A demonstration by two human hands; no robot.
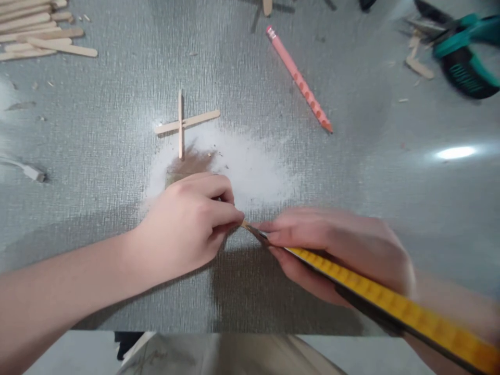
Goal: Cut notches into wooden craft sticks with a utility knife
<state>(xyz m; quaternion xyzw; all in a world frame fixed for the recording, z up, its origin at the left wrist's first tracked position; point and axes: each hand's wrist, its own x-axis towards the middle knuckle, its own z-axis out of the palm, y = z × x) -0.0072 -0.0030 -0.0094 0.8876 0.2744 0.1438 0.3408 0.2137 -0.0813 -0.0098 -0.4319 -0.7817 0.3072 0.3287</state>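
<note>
My left hand (pixel 187 219) is closed in a pinch over the table near its front edge. A small tip of a wooden craft stick (pixel 245 224) pokes out from its fingertips; the rest is hidden by the hand. My right hand (pixel 332 250), a little blurred, is wrapped round a long yellow utility knife (pixel 351 281). The knife's metal end (pixel 260 235) meets the stick's tip just right of my left fingers. Beyond my left hand, two craft sticks (pixel 203 118) stand joined in a cross shape.
White powder (pixel 250 161) is spread on the grey textured table (pixel 117 114). Loose craft sticks (pixel 42 31) are piled at the far left, a white cable plug (pixel 34 173) below them. A pink pencil (pixel 295 73) lies ahead. Teal-and-black pliers (pixel 466 62) and wood scraps (pixel 420 65) are far right.
</note>
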